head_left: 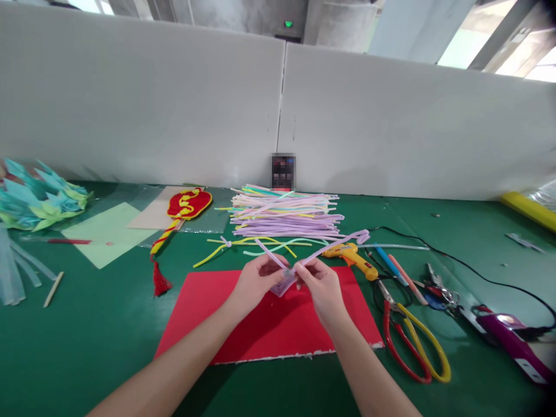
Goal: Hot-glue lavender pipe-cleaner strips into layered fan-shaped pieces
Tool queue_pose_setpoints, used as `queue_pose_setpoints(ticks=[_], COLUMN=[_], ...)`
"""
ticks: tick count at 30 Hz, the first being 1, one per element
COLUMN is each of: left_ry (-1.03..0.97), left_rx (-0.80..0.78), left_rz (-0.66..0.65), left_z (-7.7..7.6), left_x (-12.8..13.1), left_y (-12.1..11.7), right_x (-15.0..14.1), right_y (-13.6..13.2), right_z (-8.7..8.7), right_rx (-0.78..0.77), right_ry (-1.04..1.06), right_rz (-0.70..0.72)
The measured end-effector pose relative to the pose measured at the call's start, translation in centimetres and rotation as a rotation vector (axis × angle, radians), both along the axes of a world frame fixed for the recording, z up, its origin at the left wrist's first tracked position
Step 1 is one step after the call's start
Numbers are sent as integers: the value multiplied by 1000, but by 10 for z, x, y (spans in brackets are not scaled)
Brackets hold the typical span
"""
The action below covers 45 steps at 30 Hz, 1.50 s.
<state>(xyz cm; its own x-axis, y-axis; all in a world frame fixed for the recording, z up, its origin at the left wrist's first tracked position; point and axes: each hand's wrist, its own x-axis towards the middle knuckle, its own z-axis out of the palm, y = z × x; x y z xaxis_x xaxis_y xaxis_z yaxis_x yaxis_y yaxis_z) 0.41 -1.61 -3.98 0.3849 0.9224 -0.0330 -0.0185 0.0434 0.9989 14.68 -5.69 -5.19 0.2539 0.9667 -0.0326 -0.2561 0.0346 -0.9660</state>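
Observation:
Over the red board [269, 336], both of my hands pinch light purple pipe cleaners, bent into a small piece with a pointed lower end. My left hand [256, 284] grips its left side, where one straight stem slants up and leftward. My right hand [321, 286] closes on the purple pipe cleaner [341, 242] whose long stem runs up to the right and ends in a folded loop. The fingertips of the two hands nearly meet, and they hide part of the joint. Just beyond lie loose yellow and mint pipe cleaners [256, 240].
A pile of pipe cleaners [284, 214] lies behind the hands. To the right are a yellow glue gun [351, 255], red-and-yellow-handled scissors [406, 330], keys [438, 289] and a purple device [512, 336]. A red tasselled ornament [189, 204] and green paper [110, 231] lie left.

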Motion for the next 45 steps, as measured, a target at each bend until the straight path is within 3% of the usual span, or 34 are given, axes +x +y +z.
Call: queue_pose_setpoints(ticks=[11, 21, 23, 28, 30, 33, 39, 45], left_ry=[206, 503, 495, 361, 410, 556, 683, 804], left_rx=[21, 115, 150, 242, 348, 464, 351, 567], left_rz=[122, 284, 249, -99, -150, -160, -151, -135], left_z=[1, 35, 37, 34, 32, 31, 25, 13], left_x=[-9, -45, -49, -43, -37, -31, -29, -25], left_y=[10, 34, 37, 34, 29, 22, 19, 21], right_x=[7, 16, 15, 10, 9, 10, 14, 13], right_y=[3, 6, 6, 3, 3, 3, 3, 1], right_z=[0, 2, 1, -4, -10, -19, -27, -26], right_rx=[-4, 35, 39, 3, -17, -39, -44, -24], right_ry=[31, 97, 109, 90, 72, 45, 91, 55], right_rz=[-228, -359, -350, -309, -300, -296, -269, -228])
